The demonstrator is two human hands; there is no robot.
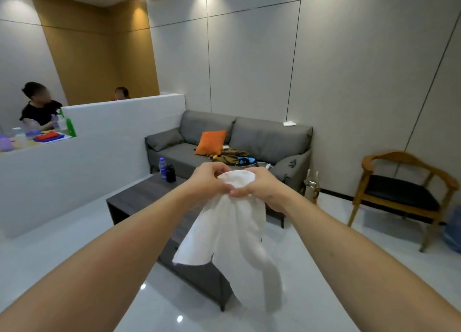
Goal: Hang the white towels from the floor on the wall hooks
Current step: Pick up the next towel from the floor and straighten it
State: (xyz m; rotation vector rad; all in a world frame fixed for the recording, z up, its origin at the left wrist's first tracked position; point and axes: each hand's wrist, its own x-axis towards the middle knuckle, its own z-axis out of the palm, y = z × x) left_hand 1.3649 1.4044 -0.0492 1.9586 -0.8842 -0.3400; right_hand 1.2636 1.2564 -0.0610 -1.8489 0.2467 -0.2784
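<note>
White towel [232,229] held up in mid-air at centre frame, top edge bunched between both hands, rest hanging loose in two folds over the coffee table. Left hand [208,179] grips the towel's upper left edge, fingers curled around the cloth. Right hand [262,185] pinches the upper right edge, thumb and fingers closed on the fabric; the two hands nearly touch. Both bare forearms reach in from the near bottom corners. Dark coffee table [139,197] behind and below the towel, with a blue-capped water bottle [162,167] and a black bottle [171,173] side by side at its far end. Grey sofa [269,137] against the far wall, orange cushion [210,142] and cluttered items on the seat. Wooden armchair [401,189] at right. White partition [99,137] at left; two people sit beyond it.
</note>
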